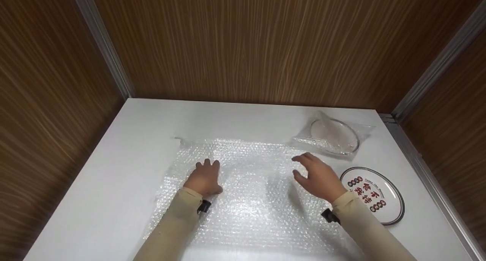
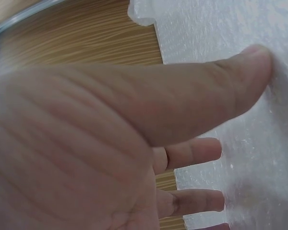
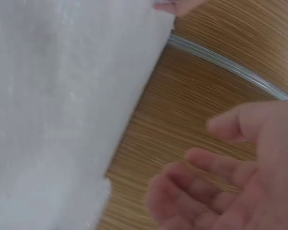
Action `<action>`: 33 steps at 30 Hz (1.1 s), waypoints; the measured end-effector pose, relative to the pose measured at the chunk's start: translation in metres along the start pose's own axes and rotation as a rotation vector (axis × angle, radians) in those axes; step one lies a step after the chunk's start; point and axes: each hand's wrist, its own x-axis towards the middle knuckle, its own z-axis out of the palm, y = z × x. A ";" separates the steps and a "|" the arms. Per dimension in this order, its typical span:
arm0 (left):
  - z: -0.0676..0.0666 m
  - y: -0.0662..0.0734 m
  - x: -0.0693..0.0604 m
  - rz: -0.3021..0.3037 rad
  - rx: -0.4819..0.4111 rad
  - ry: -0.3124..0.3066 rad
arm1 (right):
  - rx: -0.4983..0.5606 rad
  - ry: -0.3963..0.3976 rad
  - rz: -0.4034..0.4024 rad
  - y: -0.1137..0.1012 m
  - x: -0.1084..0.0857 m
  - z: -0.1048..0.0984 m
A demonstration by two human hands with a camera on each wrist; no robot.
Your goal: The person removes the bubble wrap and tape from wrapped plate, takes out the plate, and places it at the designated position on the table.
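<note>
A sheet of clear bubble wrap point(image 1: 246, 192) lies spread over the middle of the white table. On its left part, my left hand point(image 1: 205, 178) touches the wrap with fingers extended and thumb apart; the left wrist view shows the thumb point(image 2: 206, 91) against the bubbly surface. Over the right part hovers my right hand point(image 1: 317, 177), its fingers loosely bent and nothing between them, as the right wrist view of the hand point(image 3: 225, 182) also shows. Just right of that hand sits a round white plate point(image 1: 383, 190) with a dark rim and red characters, partly covered by the forearm.
At the back right of the table point(image 1: 152, 116) lies a round dark-rimmed item point(image 1: 334, 135) inside clear bubble wrap, close to the sheet's far right corner. Wood-grain panels point(image 1: 243, 44) with metal edge strips point(image 1: 417, 158) enclose the back and sides.
</note>
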 end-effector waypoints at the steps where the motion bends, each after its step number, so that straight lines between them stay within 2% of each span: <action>1: 0.000 0.000 0.001 0.000 0.003 0.001 | -0.007 -0.054 0.014 0.001 0.002 0.008; 5: 0.000 -0.002 0.003 -0.003 0.030 0.007 | -0.040 -0.212 0.068 0.008 0.010 0.030; 9: 0.000 -0.003 0.004 -0.011 0.047 -0.010 | -0.055 -0.276 0.090 0.014 0.016 0.041; 15: 0.000 -0.002 0.005 -0.015 0.039 -0.036 | -0.095 -0.284 0.086 0.017 0.017 0.046; 26: 0.003 -0.002 0.004 0.005 0.025 -0.001 | -0.106 -0.287 0.025 0.023 0.018 0.044; 33: 0.001 -0.002 0.002 0.014 0.045 0.014 | -0.090 -0.283 0.035 0.027 0.017 0.044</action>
